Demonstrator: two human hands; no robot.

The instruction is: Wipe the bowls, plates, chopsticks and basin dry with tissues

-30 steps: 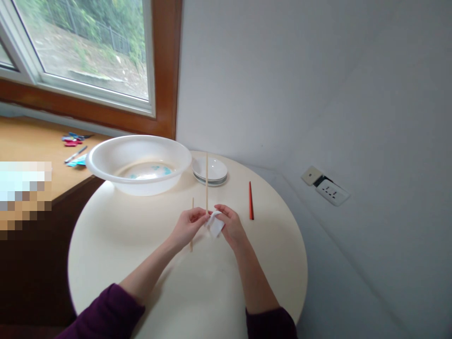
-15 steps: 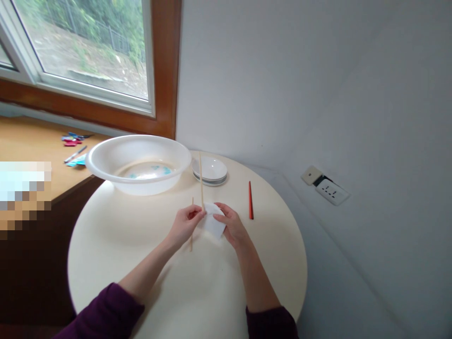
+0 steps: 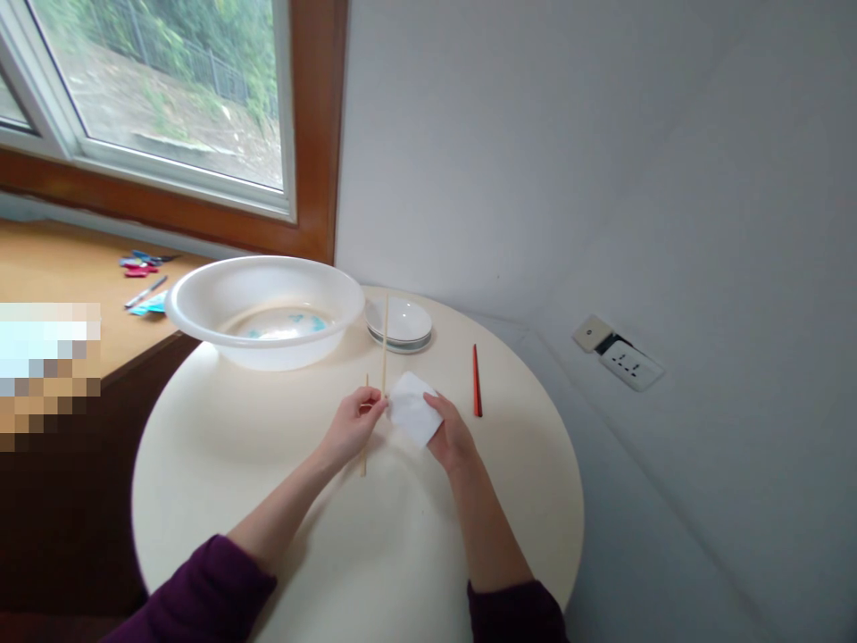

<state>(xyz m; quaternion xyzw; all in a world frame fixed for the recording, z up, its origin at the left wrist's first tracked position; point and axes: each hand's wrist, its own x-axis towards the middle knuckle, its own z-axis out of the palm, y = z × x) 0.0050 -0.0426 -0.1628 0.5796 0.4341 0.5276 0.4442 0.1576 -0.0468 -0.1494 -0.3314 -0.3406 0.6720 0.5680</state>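
My left hand [image 3: 353,427] pinches the lower end of a pale wooden chopstick [image 3: 385,344], which points up and away over the round cream table [image 3: 281,464]. A second pale chopstick [image 3: 365,427] lies flat on the table under that hand. My right hand [image 3: 453,438] holds a white paper napkin [image 3: 413,408], spread open just right of the upright chopstick. A red chopstick [image 3: 476,379] lies on the table to the right of my right hand.
A large white plastic basin [image 3: 264,308] with a little water stands at the table's back left. Stacked white saucers [image 3: 400,323] sit beside it. A wooden sill [image 3: 60,277] at left carries pens and small items. A wall socket [image 3: 622,357] is at right.
The napkin, bunched around the chopstick's base a second ago, has opened out flat in my right hand, which slid right. The held chopstick tilted slightly left.
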